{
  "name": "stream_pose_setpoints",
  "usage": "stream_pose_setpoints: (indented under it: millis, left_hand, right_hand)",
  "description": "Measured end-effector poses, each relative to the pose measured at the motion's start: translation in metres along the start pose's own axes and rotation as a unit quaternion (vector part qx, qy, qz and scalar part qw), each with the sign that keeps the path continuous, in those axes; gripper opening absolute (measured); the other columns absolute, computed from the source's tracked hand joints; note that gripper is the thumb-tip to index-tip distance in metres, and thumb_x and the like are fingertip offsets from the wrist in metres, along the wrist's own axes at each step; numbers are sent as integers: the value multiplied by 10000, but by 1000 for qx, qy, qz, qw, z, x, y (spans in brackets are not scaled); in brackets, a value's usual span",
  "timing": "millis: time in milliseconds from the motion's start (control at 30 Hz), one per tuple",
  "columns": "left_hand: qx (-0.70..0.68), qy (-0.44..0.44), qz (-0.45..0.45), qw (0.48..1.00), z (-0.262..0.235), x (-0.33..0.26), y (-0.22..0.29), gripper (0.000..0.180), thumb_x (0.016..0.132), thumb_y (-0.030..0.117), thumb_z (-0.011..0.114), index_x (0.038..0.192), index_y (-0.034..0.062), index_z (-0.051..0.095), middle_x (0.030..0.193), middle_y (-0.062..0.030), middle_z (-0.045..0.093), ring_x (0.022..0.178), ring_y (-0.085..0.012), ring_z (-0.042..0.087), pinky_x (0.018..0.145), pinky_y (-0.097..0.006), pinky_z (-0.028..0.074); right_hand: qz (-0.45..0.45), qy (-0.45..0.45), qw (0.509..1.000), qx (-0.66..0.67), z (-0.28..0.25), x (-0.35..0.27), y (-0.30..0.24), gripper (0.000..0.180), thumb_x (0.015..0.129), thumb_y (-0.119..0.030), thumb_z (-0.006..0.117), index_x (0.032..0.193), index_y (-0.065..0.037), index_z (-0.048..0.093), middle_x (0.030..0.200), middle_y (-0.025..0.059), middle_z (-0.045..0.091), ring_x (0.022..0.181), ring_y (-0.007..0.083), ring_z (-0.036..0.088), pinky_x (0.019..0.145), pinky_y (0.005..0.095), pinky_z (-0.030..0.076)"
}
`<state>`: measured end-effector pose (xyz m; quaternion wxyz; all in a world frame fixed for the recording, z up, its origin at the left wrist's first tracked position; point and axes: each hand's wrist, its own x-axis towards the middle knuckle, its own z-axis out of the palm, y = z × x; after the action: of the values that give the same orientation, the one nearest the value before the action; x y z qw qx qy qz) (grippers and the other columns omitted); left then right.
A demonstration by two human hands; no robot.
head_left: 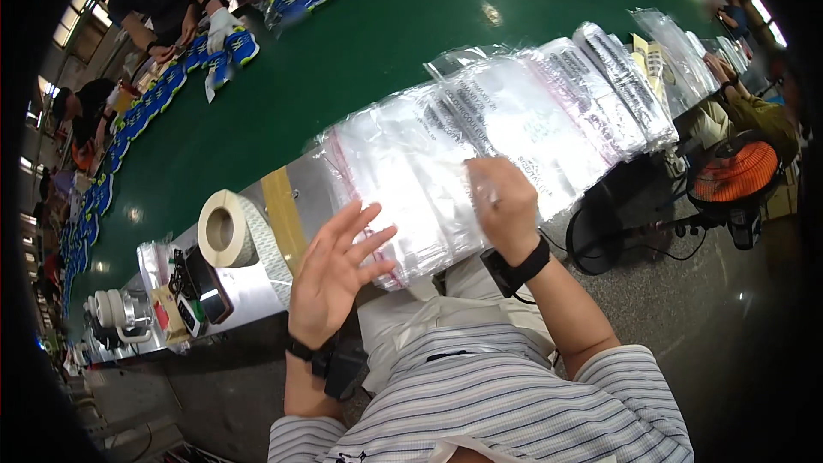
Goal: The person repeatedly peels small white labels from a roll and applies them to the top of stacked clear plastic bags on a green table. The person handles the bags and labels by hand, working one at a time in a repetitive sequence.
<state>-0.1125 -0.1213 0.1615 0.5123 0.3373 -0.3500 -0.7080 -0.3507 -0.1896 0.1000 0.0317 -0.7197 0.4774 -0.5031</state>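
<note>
Clear plastic bags (403, 197) with dark print and pinkish-red edge strips lie fanned in overlapping stacks before me. Over the middle of them, my right hand (503, 210) is closed, fingers curled in a pinch at a clear plastic bag's film; its fingertips are slightly blurred. My left hand (330, 274) is open beside the stack's left edge, fingers spread, palm turned towards the bags, with nothing in it. Black bands circle both wrists. Left of that hand stands a roll of white labels (225, 231), its printed strip trailing towards me.
A phone (208, 287), a small device and a pale jug (116, 313) stand at the left end. Across the green table (377, 43), a co-worker's gloved hand (223, 27) touches a row of blue shoe-like pieces (154, 103). An orange fan (735, 173) stands at right.
</note>
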Motion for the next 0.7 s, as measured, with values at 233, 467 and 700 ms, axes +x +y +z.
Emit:
stream_pose_setpoints:
  millis: [233, 467, 700]
  left_hand:
    - [163, 398, -102, 897, -104, -142, -77, 312, 952, 245, 501, 1185, 38, 486, 1150, -102, 565, 906, -154, 599, 691, -282, 504]
    - [242, 341, -57, 906, -141, -134, -101, 512, 913, 213, 545, 1350, 19, 361, 1335, -108, 446, 1232, -183, 397, 1010, -315, 307]
    - [211, 278, -76, 934, -87, -101, -81, 224, 935, 150, 530, 1064, -16, 606, 893, -54, 641, 758, -88, 596, 645, -228, 487]
  right_hand:
    - [274, 229, 931, -72, -92, -20, 97, 406, 899, -162, 529, 1253, 24, 457, 1274, 166, 441, 1120, 197, 450, 936, 359, 385]
    - [193, -280, 850, -402, -48, 21, 68, 421, 888, -367, 544, 1245, -143, 530, 1321, 94, 479, 1297, 309, 346, 1023, 604, 210]
    - [79, -234, 968, 35, -19, -17, -21, 296, 897, -202, 562, 1127, -15, 566, 1150, 144, 563, 1086, 331, 520, 922, 411, 400]
